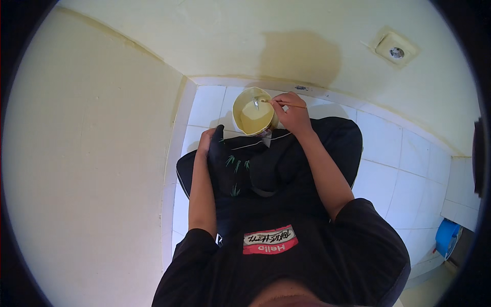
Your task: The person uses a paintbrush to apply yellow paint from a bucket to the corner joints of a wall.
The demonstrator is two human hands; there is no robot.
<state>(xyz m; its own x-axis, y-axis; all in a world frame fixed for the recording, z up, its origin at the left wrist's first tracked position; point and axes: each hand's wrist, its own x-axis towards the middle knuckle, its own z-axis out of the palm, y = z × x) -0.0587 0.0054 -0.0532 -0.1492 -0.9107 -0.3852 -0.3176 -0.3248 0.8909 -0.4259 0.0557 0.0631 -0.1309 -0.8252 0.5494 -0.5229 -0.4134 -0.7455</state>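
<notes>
In my right hand is a thin brush with a brown handle, pinched between thumb and fingers. The brush tip points left over a pale yellow paint pot, whose inside is coated with the same paint. A small shiny metallic piece shows inside the pot near its far side; its kind cannot be made out. My left hand rests at the left edge of dark cloth with green leaf motifs over my lap. Its fingers are partly hidden, so a grip cannot be made out.
Pale yellow walls meet in a corner just beyond the pot. White floor tiles extend to the right. A wall box with a round metallic centre sits at upper right. A blue object stands at lower right.
</notes>
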